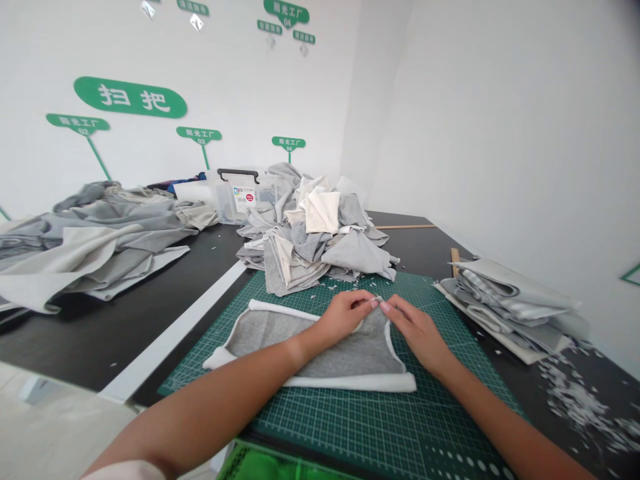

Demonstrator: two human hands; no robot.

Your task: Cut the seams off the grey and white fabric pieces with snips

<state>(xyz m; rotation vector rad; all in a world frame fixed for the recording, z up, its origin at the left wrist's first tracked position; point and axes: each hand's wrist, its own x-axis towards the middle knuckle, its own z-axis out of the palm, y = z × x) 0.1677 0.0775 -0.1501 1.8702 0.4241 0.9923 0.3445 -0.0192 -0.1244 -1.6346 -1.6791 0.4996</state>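
A grey piece of fabric with rolled white edges (345, 363) lies spread on a green cutting mat (300, 427). My left hand (347, 310) reaches over it and pinches its far right corner between thumb and finger. Close beside it, my right hand (413, 327) pinches the same corner, the fingertips of both hands nearly meeting. A small pale bit of the corner shows between the fingertips. The part of the fabric under my left forearm is hidden.
Beyond the mat rises a heap of grey and cream cloth pieces (310, 233), with a clear plastic box (237, 200) behind it. More grey cloth (100, 227) lies at left. At right are folded fabrics (505, 303) and scattered scraps (580, 400).
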